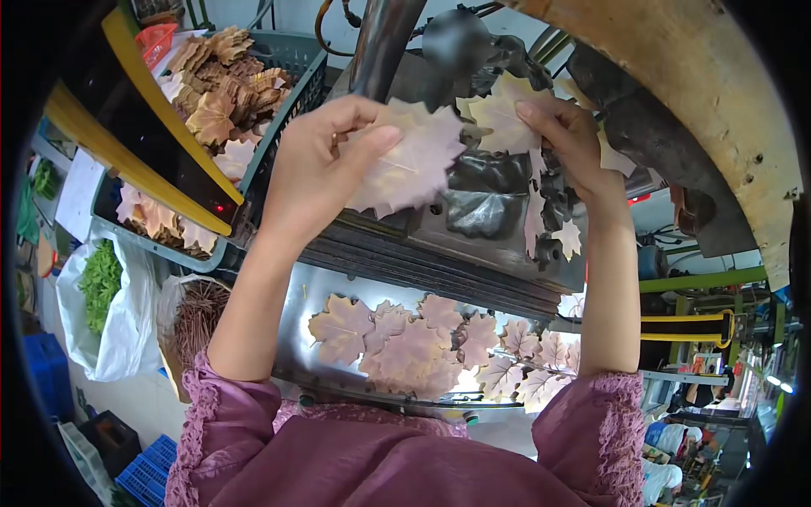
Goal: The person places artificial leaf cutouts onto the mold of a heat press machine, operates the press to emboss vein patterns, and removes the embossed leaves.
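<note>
My left hand [317,165] pinches a pale pink artificial maple leaf [414,160] between thumb and fingers; the leaf's edge is slightly blurred. Over on the other side, my right hand [574,139] grips another pale leaf [504,114] with yellowish edges, its thumb on top. Both leaves are held above a dark metal mould [486,198] with a leaf-shaped raised surface. A narrow pink strip [535,211] and a small pale leaf piece [569,239] are at the mould's right side, near my right wrist.
Several pinkish leaves [414,355] lie on a shiny metal tray [293,338] before me. Left stands a green crate [308,84] of stacked leaves, behind a yellow-edged black bar [169,101]. A curved machine frame [701,76] arches on the right. White sack [127,329] holds green foliage.
</note>
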`<state>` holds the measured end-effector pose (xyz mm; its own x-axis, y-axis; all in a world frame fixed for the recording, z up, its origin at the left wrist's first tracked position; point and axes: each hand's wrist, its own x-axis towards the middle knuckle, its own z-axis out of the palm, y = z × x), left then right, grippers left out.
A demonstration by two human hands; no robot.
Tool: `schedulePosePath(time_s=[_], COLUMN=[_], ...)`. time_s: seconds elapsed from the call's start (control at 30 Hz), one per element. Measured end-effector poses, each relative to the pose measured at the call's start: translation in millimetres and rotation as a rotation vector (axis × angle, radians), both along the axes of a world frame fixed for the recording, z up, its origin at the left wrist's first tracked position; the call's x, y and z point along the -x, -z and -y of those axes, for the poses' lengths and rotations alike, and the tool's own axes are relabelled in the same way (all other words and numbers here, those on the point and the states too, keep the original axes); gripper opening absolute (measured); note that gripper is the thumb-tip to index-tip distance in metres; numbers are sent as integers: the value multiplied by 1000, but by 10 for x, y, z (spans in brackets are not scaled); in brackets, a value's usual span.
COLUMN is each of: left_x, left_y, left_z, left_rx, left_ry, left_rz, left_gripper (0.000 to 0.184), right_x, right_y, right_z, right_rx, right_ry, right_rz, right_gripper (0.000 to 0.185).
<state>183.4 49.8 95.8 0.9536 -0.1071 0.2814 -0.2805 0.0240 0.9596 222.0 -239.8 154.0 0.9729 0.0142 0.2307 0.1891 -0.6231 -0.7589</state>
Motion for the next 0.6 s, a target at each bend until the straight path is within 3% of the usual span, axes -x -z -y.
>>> schedulePosePath(time_s=[0.13,0.2,0.27,0.47,0.6], left_x=[-308,-447,-426,-214,-168], left_y=[-58,-13,-48,2,-8], left_z=[133,301,362,354,295], left_rx=[208,261,136,46,25], left_ry=[250,291,487,333,256], left_rz=[27,117,-83,-44,12], left_gripper=[12,13,10,8,5], right_x=[216,226,209,230,7], right_y=[-81,-1,45,45,121], right_z=[-182,-155,-121,-148,17], right_rx=[-261,-104,53,198,281], right_ry=[24,-15,-48,64,27], right_rz=[-117,-91,-67,-173,-100], right_gripper=[19,18,18,20,23])
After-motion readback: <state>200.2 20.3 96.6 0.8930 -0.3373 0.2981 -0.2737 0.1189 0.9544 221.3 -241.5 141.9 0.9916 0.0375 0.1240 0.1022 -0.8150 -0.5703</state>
